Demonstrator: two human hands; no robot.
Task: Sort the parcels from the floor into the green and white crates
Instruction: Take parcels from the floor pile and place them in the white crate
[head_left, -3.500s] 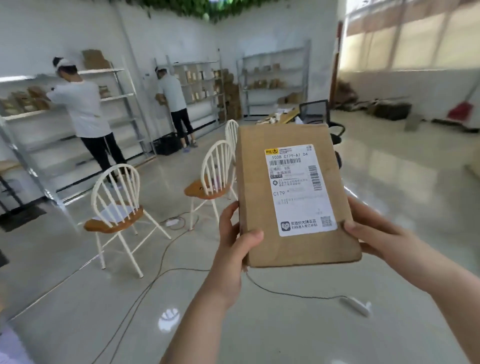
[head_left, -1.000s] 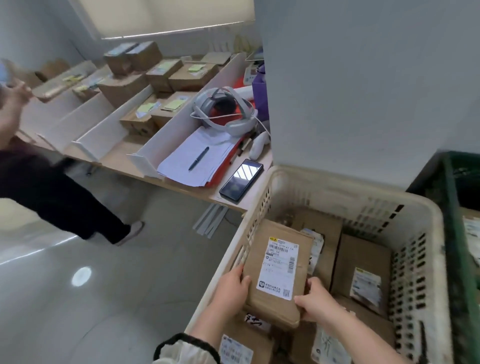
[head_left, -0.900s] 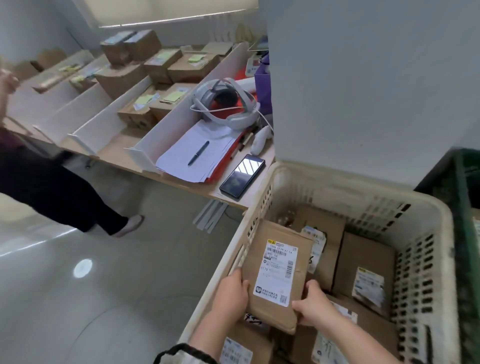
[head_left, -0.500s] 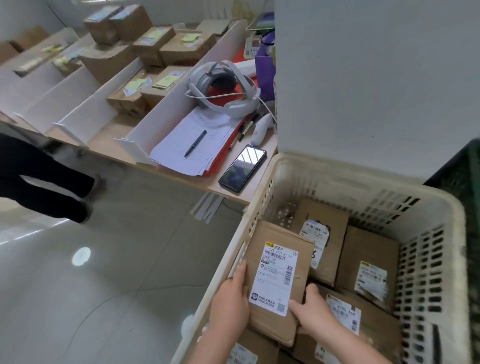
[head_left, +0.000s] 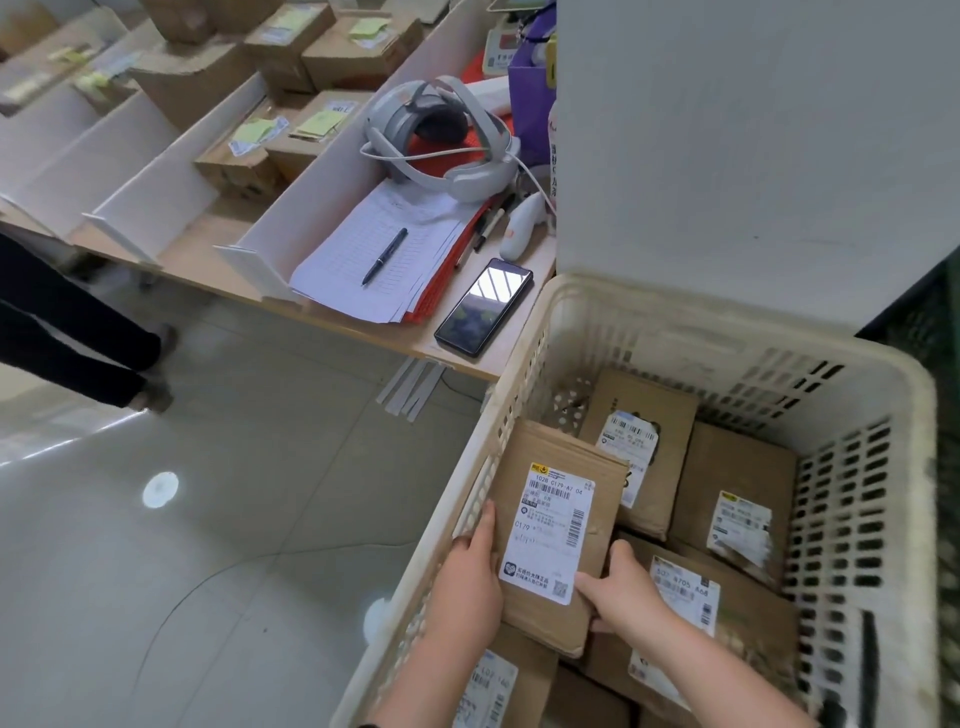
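Two hands: both hold one flat brown cardboard parcel (head_left: 556, 525) with a white shipping label, at its near end.
Left grip: the left hand (head_left: 470, 577) clasps the parcel's left edge, squeezed between it and the crate wall.
Right grip: the right hand (head_left: 621, 592) pinches the right near corner, thumb on the label, fingers under the edge.
Parcel place: label up, inside the white perforated plastic crate (head_left: 727, 332), along its left wall, above other labelled cardboard parcels (head_left: 737, 499); whether it rests on them cannot be told.
Right edge: a dark green crate (head_left: 930, 322), only partly seen.
Left of crate: a wooden table (head_left: 363, 332) carrying a black phone (head_left: 483, 306), printed sheets with a black pen (head_left: 384, 249) and a white headset (head_left: 441, 135).
Floor: another person's dark-trousered legs (head_left: 78, 343) at far left.
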